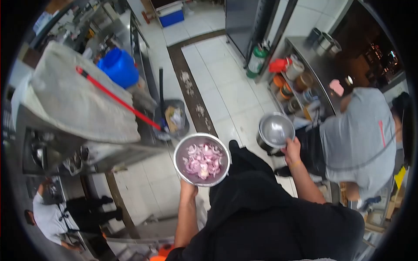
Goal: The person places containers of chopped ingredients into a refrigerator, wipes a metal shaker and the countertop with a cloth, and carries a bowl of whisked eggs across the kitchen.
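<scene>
Fingers of the left hand are closed beneath the rim of a steel bowl just left of the lower centre of the frame, their tips hidden by the metal, so the exact grip cannot be told. Cut onion, purple and white, lies loose at the bottom of the bowl, which faces up almost level, presumably to keep the pieces from sliding out. To the right of centre, the right hand grips the near edge of a second bowl, the thumb by the rim; the light catches its inside, and no food can be made out there. One-handed holds seem enough for both, and the bowls hang well apart, likely to keep them from knocking together and leave the legs room. Beyond the onion, a bin with crumpled scraps stands on the tiled floor, near the foot of a red pole that leans across a pale cover. Jars line a rack at upper right, seemingly within reach of the counter beside it. A co-worker in grey bends at right; another in white is at lower left.
</scene>
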A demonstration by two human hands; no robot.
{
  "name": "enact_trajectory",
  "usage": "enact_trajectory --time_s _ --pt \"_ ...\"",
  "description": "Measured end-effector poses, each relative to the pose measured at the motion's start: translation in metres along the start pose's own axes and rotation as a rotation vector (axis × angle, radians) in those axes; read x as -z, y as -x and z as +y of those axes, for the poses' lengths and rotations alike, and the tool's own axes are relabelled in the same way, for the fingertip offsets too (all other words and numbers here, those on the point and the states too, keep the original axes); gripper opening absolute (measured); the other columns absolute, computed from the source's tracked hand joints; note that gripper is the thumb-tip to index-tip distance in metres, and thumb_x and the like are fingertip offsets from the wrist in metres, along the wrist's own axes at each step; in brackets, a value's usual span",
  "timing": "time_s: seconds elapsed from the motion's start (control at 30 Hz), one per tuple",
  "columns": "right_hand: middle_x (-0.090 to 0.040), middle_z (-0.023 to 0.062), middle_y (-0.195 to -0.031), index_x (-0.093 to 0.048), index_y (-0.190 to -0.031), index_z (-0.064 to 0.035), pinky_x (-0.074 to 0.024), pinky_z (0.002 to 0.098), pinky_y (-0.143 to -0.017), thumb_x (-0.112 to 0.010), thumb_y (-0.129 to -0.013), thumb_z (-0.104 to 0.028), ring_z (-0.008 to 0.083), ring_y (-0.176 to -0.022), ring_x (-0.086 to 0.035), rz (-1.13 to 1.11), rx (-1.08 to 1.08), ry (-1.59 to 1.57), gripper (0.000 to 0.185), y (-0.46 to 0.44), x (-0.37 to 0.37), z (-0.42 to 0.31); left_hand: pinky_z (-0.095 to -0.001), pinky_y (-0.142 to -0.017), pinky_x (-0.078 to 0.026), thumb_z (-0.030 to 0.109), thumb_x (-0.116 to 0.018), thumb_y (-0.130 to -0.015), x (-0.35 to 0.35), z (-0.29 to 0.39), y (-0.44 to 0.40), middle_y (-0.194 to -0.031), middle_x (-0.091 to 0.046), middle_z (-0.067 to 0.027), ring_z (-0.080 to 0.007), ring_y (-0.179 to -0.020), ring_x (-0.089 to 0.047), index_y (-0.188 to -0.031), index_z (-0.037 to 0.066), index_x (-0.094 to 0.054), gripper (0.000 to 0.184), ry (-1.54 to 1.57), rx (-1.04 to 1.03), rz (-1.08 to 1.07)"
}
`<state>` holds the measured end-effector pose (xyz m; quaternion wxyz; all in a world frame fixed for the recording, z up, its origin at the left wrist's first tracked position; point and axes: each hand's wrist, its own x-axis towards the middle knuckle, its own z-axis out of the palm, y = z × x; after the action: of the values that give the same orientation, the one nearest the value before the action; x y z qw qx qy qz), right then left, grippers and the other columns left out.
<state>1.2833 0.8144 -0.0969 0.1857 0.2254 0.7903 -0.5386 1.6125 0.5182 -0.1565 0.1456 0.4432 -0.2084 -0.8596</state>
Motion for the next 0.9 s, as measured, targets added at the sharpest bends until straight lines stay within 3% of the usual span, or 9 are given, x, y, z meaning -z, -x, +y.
enact_trajectory --time_s 0.1,0.2,0.47,0.57,0.67,0.77,0.83,0.87,0.9 --pt "-0.063 0.0037 -0.081 -0.060 -0.107 -0.0073 -0.0518 0.0272 -0.047 -0.055 -0.093 -0.007 0.0111 -0.061 -0.061 0.036 0.001 0.062 0.015 -0.058 -0.043 -0.015 -0.0436 -0.112 -0.047 0.027 -0.057 -0.104 -0.037 0.031 -0.079 -0.147 -0.052 -0.0149 -0.0292 -0.133 -0.054 -0.150 0.001 -0.041 0.054 0.002 -0.030 -0.052" --pt "-0.063 0.0060 -0.082 -0.058 -0.104 -0.0048 -0.0532 0.0292 -0.047 -0.055 -0.093 -0.007 0.0131 -0.061 -0.062 0.006 0.134 0.059 0.011 -0.129 -0.118 -0.063 -0.0431 -0.112 -0.046 0.028 -0.056 -0.104 -0.075 0.062 -0.161 -0.147 -0.052 -0.0149 -0.0286 -0.133 -0.054 -0.149 0.002 -0.042 0.054 0.026 -0.080 -0.041" --pt "-0.063 0.0072 -0.085 -0.059 -0.104 -0.0027 -0.0551 0.0303 -0.049 -0.057 -0.092 -0.006 0.0155 -0.067 -0.065 -0.265 0.389 -0.031 0.013 -0.277 -0.352 -0.222 -0.0427 -0.112 -0.046 0.032 -0.054 -0.104 -0.123 0.125 -0.322 -0.147 -0.052 -0.0128 -0.0272 -0.132 -0.054 -0.149 0.005 -0.042 0.054 0.092 -0.176 0.060" --pt "-0.065 0.0100 -0.086 -0.060 -0.104 -0.0003 -0.0576 0.0335 -0.061 -0.058 -0.092 -0.007 0.0177 -0.075 -0.067 -0.340 0.475 0.080 0.014 -0.330 -0.429 -0.273 -0.0417 -0.109 -0.049 0.030 -0.055 -0.104 -0.151 0.152 -0.376 -0.146 -0.054 -0.0124 -0.0264 -0.130 -0.056 -0.148 0.004 -0.044 0.052 0.185 -0.193 0.064" --pt "-0.068 0.0140 -0.090 -0.061 -0.106 0.0017 -0.0566 0.0367 -0.076 -0.059 -0.092 -0.009 0.0213 -0.085 -0.069 -0.300 0.744 0.281 0.018 -0.420 -0.497 -0.287 -0.0424 -0.111 -0.047 0.033 -0.055 -0.103 -0.183 0.188 -0.441 -0.145 -0.054 -0.0127 -0.0276 -0.130 -0.056 -0.150 0.005 -0.041 0.056 0.165 -0.252 0.048" --pt "-0.069 0.0172 -0.095 -0.063 -0.111 0.0008 -0.0532 0.0376 -0.087 -0.061 -0.092 -0.010 0.0255 -0.094 -0.070 -0.250 0.727 0.490 0.023 -0.487 -0.527 -0.294 -0.0417 -0.110 -0.048 0.030 -0.058 -0.103 -0.195 0.218 -0.508 -0.144 -0.055 -0.0127 -0.0272 -0.128 -0.057 -0.148 0.003 -0.043 0.054 0.109 -0.271 0.076" --pt "-0.069 0.0118 -0.094 -0.063 -0.113 -0.0009 -0.0570 0.0363 -0.074 -0.060 -0.091 -0.010 0.0228 -0.085 -0.068 -0.217 0.721 0.478 0.024 -0.567 -0.517 -0.244 -0.0415 -0.109 -0.048 0.029 -0.059 -0.102 -0.206 0.231 -0.566 -0.143 -0.055 -0.0127 -0.0268 -0.128 -0.058 -0.147 0.003 -0.045 0.054 0.140 -0.276 0.082" --pt "-0.069 0.0132 -0.095 -0.063 -0.116 -0.0019 -0.0595 0.0406 -0.067 -0.059 -0.089 -0.009 0.0261 -0.085 -0.069 -0.169 0.344 0.458 0.029 -0.575 -0.501 -0.241 -0.0413 -0.108 -0.049 0.028 -0.059 -0.102 -0.215 0.236 -0.590 -0.142 -0.056 -0.0126 -0.0265 -0.127 -0.058 -0.146 0.003 -0.046 0.053 0.090 -0.281 0.100" --pt "-0.068 0.0135 -0.097 -0.063 -0.117 -0.0039 -0.0600 0.0428 -0.059 -0.060 -0.087 -0.008 0.0272 -0.081 -0.068 -0.106 0.526 0.486 0.030 -0.639 -0.470 -0.182 -0.0413 -0.108 -0.048 0.028 -0.059 -0.102 -0.222 0.244 -0.613 -0.142 -0.056 -0.0126 -0.0264 -0.127 -0.058 -0.146 0.003 -0.046 0.053 0.082 -0.272 0.100"
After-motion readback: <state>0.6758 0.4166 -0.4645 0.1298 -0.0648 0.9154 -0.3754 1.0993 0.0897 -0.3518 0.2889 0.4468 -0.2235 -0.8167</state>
